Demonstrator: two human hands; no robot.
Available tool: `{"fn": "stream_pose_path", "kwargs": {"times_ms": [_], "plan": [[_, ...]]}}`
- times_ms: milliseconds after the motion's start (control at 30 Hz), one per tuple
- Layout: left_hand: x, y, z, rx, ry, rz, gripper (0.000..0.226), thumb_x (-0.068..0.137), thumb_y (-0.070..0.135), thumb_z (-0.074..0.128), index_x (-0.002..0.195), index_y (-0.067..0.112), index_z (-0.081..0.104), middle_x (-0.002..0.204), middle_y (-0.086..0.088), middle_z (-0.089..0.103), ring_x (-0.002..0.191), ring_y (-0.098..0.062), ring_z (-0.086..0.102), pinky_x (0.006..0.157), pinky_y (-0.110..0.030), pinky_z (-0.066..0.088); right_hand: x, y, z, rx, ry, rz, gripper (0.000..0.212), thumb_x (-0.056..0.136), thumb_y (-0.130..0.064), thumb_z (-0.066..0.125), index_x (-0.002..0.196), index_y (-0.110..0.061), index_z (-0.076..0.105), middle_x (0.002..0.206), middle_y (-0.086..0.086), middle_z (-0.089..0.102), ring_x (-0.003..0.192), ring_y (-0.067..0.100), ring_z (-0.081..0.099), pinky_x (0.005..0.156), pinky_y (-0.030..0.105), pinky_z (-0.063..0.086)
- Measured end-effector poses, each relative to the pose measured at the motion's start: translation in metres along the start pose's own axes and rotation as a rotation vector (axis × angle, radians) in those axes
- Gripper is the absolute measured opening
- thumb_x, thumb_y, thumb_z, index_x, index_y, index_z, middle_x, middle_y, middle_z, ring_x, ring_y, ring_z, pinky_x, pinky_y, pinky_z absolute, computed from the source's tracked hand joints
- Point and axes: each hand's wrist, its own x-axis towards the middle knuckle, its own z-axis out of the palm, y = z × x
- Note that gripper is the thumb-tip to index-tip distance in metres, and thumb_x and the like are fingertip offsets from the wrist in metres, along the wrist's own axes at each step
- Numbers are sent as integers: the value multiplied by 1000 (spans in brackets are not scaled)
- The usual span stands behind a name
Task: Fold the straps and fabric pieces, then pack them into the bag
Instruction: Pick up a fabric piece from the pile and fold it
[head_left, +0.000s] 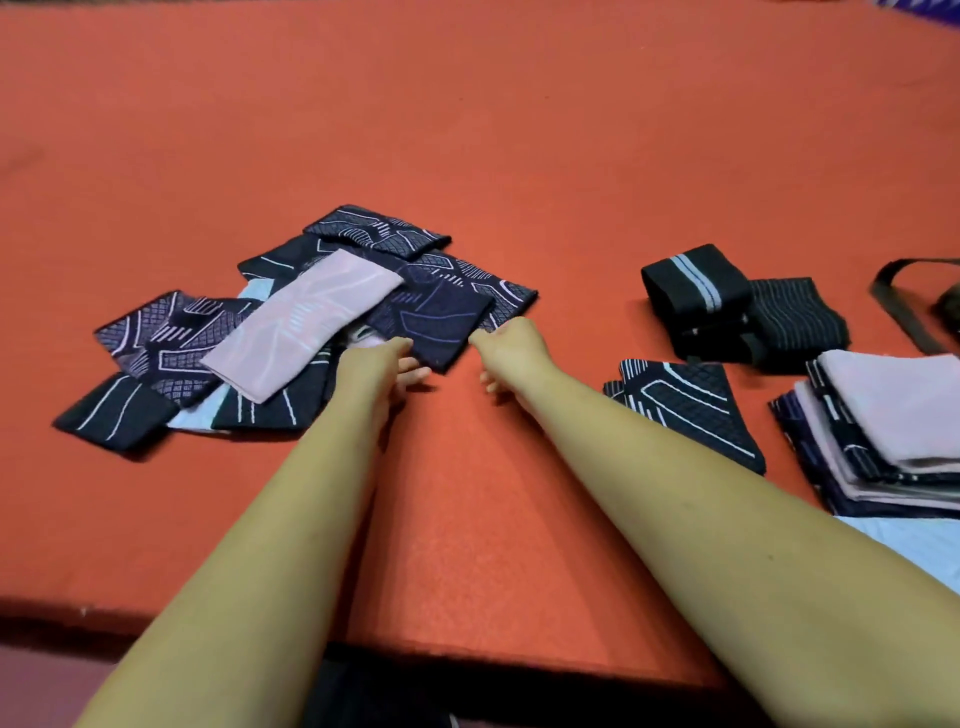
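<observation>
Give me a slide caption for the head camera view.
Left hand and right hand reach a dark piece atop the loose pile on the orange table.
</observation>
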Motion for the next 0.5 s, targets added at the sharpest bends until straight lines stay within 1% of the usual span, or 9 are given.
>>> {"fn": "stream_pose_path", "kwargs": {"times_ms": [33, 100, 133, 167, 233, 333, 367, 433, 500], "plan": [[7, 0, 1, -14, 21, 4, 14, 94, 16, 61, 105, 8, 61, 91, -15, 65, 34, -7, 56, 30, -12, 28, 5, 1, 5, -52, 6, -27, 27, 87, -27, 55, 71, -6, 57, 60, 18, 61, 42, 27, 54, 47, 35, 52], [18, -1, 4, 12, 59, 34, 20, 87, 20, 71, 96, 3, 66, 85, -19, 68, 32, -12, 50, 36, -17, 33, 12, 5, 12, -148, 26, -66, 30, 85, -31, 56, 73, -4, 64, 62, 15, 59, 54, 29, 55, 60, 40, 57], [21, -1, 6, 43, 62, 35, 21, 85, 22, 73, 90, 2, 67, 82, -18, 70, 36, -14, 47, 40, -20, 34, 13, 8, 14, -169, 41, -72, 31, 85, -32, 55, 71, -6, 64, 61, 12, 57, 58, 30, 55, 66, 41, 57], [21, 0, 8, 64, 46, 32, 19, 85, 22, 73, 85, 4, 68, 77, -13, 70, 39, -14, 44, 42, -20, 32, 13, 9, 14, -154, 50, -74, 33, 86, -33, 55, 65, -8, 61, 57, 10, 55, 58, 30, 54, 67, 40, 56], [17, 3, 12, 16, -23, -11, 15, 91, 20, 67, 79, 12, 64, 68, -2, 65, 39, -9, 40, 38, -17, 26, 11, 10, 14, -65, 50, -53, 43, 90, -40, 54, 57, -12, 55, 53, 10, 56, 52, 29, 54, 59, 37, 49], [-2, 2, 11, -108, -122, -46, 12, 94, 14, 63, 83, 15, 58, 59, 5, 64, 34, 0, 39, 31, -13, 23, 2, 8, 7, 97, 4, -8, 46, 94, -49, 53, 69, -11, 59, 60, 10, 60, 46, 24, 53, 46, 26, 41], [-12, -1, 9, -125, -162, -40, 12, 94, 13, 62, 83, 15, 57, 58, 6, 63, 34, 1, 38, 31, -12, 22, 0, 9, 5, 167, -14, -14, 42, 95, -47, 54, 73, -11, 59, 64, 8, 62, 48, 22, 54, 44, 25, 40], [-35, -11, 4, -177, -264, -47, 17, 95, 11, 60, 80, 16, 53, 58, 4, 62, 36, 1, 37, 31, -10, 21, -8, 12, 2, 319, -42, -36, 27, 96, -33, 59, 75, -15, 59, 73, 5, 64, 58, 20, 59, 47, 25, 45], [-57, -21, 1, -215, -332, -70, 18, 94, 9, 59, 80, 16, 50, 59, 2, 63, 39, -1, 41, 33, -11, 24, -17, 19, 1, 438, -26, -59, 13, 90, -18, 63, 78, -15, 62, 82, 6, 70, 74, 25, 68, 61, 34, 58]]}}
